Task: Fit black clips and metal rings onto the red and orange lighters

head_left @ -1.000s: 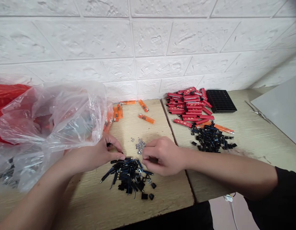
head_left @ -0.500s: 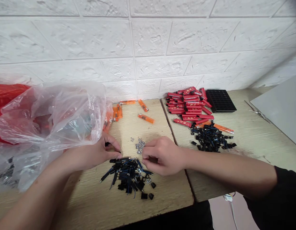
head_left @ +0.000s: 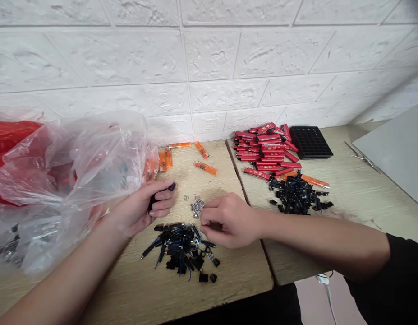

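Note:
My left hand (head_left: 137, 207) is closed around a black part (head_left: 172, 186), whose tip shows between thumb and forefinger; more black shows inside the curled fingers. My right hand (head_left: 225, 220) rests at the edge of a small heap of shiny metal pieces (head_left: 197, 206), its fingers curled together. Whatever those fingers hold, if anything, is hidden. Just below and between the hands lies a pile of slim black parts with blue wires (head_left: 181, 243). Small black caps (head_left: 204, 276) are scattered at its near side.
Plastic bags (head_left: 76, 153) fill the left side. Orange lighters (head_left: 206, 168) lie by the wall. Farther right are stacked red lighter-like cases (head_left: 269, 146), a black gridded tray (head_left: 311, 142), another heap of black parts (head_left: 296, 194) and metal scissors or tweezers (head_left: 364, 158). A seam (head_left: 242, 180) divides the tabletop.
My left hand has lifted from the far edge of the black pile and turned palm up, now with a black part in its fingers. My right hand has barely moved.

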`<act>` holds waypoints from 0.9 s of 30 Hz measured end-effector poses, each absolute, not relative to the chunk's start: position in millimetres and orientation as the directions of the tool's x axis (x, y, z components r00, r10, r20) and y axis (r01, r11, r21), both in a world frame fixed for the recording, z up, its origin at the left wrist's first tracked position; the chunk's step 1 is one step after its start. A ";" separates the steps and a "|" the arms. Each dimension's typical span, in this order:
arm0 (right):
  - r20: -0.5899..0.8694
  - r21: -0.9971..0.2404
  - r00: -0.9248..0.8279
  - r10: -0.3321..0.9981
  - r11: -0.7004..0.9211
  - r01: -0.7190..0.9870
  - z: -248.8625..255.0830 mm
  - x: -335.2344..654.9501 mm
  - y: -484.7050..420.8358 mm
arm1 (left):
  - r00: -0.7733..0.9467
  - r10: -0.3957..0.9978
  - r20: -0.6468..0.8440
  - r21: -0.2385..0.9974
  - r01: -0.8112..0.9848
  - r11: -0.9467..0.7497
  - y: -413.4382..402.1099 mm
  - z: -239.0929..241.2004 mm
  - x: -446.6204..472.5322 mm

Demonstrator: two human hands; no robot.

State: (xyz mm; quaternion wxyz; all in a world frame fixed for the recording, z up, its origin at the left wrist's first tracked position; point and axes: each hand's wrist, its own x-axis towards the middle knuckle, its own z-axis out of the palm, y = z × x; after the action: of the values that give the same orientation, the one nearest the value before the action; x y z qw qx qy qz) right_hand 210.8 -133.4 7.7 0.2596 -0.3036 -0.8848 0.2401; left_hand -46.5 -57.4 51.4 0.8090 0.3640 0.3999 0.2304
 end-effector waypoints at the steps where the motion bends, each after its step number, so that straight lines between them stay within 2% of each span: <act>1: 0.318 -0.586 -0.678 0.663 0.699 0.409 8.0 210.7 -133.5 | 0.579 0.652 -0.490 0.730 -0.135 0.670 -56.8 51.0 -45.7; 4: 0.328 -0.598 -0.669 0.667 0.695 0.400 8.3 210.2 -133.6 | 0.580 0.645 -0.497 0.663 -0.225 0.714 -54.3 50.0 -46.5; 8: 0.342 -0.605 -0.658 0.671 0.693 0.392 7.9 210.1 -133.6 | 0.565 0.650 -0.508 0.646 -0.249 0.721 -52.8 48.0 -47.9; 20: 0.371 -0.584 -0.648 0.665 0.710 0.393 7.8 210.7 -134.5 | 0.464 0.758 -0.458 0.723 -0.303 0.621 -51.8 41.8 -42.8; 27: 0.481 -0.590 -0.543 0.688 0.713 0.379 9.9 209.5 -136.2 | 0.519 0.719 -0.463 0.709 -0.270 0.652 -53.1 44.6 -42.7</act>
State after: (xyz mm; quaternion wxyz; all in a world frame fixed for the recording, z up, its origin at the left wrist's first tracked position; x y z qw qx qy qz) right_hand 209.5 -136.2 9.9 0.3611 -0.3130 -0.8520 0.2139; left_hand -42.7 -53.1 44.6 0.8220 0.2894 0.3876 0.3006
